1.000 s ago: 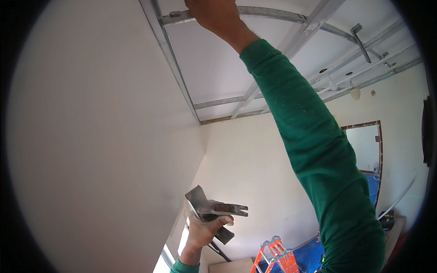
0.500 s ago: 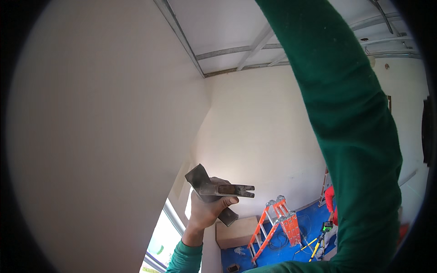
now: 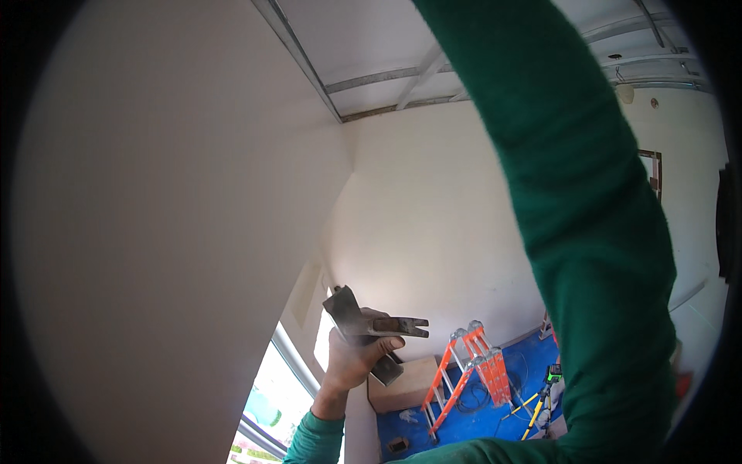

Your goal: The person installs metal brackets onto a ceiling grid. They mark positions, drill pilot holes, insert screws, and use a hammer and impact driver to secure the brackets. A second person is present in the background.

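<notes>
My left hand is raised at the lower middle of the view, fingers closed around grey metal brackets, flat angled pieces that stick out above and to the right of the fist. My right arm in a green sleeve reaches up across the right half of the picture and leaves it at the top edge. The right hand itself is out of view. A metal ceiling frame of thin grey profiles runs across the white ceiling above.
A large white wall fills the left. An orange folding ladder stands on a blue floor covering below. A tripod with a green laser level is beside it. A cardboard box and a window lie lower left.
The view has tilted downward: the ceiling frame and my right hand slid up out of the picture, and the ladder and floor came further into view. My left hand keeps the brackets.
</notes>
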Action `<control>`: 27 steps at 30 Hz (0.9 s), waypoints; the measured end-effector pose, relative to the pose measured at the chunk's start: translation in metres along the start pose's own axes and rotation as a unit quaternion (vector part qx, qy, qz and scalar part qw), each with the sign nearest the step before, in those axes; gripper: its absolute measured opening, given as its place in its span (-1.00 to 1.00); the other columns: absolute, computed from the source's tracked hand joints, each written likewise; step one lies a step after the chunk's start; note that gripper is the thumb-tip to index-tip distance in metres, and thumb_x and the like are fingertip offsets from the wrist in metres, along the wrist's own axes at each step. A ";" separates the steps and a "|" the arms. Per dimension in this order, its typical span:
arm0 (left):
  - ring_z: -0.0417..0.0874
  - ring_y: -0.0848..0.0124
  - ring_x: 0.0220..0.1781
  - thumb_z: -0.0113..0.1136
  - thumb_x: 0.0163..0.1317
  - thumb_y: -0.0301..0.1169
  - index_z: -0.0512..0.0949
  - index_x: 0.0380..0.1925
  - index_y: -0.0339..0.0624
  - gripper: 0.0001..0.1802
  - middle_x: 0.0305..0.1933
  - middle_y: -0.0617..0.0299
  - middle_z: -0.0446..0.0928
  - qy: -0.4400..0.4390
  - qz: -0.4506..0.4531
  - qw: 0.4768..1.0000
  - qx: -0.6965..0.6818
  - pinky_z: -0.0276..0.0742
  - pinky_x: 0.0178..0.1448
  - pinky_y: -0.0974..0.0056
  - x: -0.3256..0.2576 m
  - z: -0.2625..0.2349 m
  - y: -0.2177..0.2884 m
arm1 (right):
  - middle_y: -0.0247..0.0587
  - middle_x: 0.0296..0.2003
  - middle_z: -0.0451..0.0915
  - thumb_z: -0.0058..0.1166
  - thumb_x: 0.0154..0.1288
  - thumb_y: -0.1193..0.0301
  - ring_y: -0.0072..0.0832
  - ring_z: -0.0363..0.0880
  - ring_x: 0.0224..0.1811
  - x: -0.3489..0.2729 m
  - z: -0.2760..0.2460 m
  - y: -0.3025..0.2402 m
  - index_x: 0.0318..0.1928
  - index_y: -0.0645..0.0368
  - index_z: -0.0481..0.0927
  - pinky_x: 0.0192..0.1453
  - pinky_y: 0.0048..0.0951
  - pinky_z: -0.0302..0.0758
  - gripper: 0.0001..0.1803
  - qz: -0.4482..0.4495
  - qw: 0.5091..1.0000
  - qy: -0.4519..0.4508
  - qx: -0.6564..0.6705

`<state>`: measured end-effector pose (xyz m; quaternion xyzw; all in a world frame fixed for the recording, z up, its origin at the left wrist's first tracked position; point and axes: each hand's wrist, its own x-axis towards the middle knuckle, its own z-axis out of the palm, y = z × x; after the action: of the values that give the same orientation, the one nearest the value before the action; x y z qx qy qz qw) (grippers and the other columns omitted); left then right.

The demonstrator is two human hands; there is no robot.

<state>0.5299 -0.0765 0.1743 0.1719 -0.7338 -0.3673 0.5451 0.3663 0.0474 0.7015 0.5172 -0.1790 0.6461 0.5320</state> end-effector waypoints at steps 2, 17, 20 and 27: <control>0.78 0.40 -0.14 0.68 0.16 -0.40 0.77 -0.11 -0.29 -0.65 -0.12 0.20 0.77 -0.013 -0.024 0.999 0.021 0.71 -0.06 0.26 0.000 -0.001 0.002 | 0.08 -0.28 0.71 0.11 0.45 0.44 -0.08 0.72 -0.17 -0.004 0.035 0.029 -0.19 0.35 0.66 0.01 0.21 0.64 -0.82 -0.077 0.995 0.042 -0.039; 0.63 0.57 -0.20 0.63 0.26 -0.21 0.78 0.00 -0.24 -0.58 -0.22 0.35 0.70 -0.050 -0.051 0.994 0.088 0.61 -0.10 0.35 0.002 -0.013 0.022 | -0.11 -0.37 0.69 0.07 0.55 0.21 -0.04 0.70 -0.20 -0.012 0.034 0.005 -0.40 0.18 0.67 0.06 0.14 0.36 -0.62 0.032 0.998 0.043 -0.043; 0.74 0.50 -0.12 0.71 0.16 -0.30 0.71 -0.04 -0.24 -0.55 -0.18 0.27 0.77 -0.057 -0.055 0.995 0.064 0.67 -0.01 0.28 0.005 -0.015 0.022 | -0.06 -0.27 0.71 0.06 0.55 0.20 -0.02 0.70 -0.12 -0.008 0.035 0.002 -0.33 0.20 0.69 0.13 0.20 0.36 -0.63 0.052 0.997 0.013 -0.049; 0.73 0.50 -0.12 0.70 0.18 -0.33 0.69 -0.05 -0.26 -0.56 -0.14 0.26 0.76 -0.072 -0.073 0.993 0.059 0.68 0.00 0.27 0.007 -0.019 0.019 | -0.02 -0.19 0.72 0.14 0.47 0.18 0.03 0.70 -0.09 0.005 0.044 -0.015 -0.29 0.29 0.69 0.18 0.28 0.32 -0.62 0.101 0.994 0.017 -0.027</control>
<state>0.5480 -0.0745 0.1955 0.2300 -0.7772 -0.3736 0.4510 0.4007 0.0214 0.7185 0.4713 -0.2387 0.6999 0.4807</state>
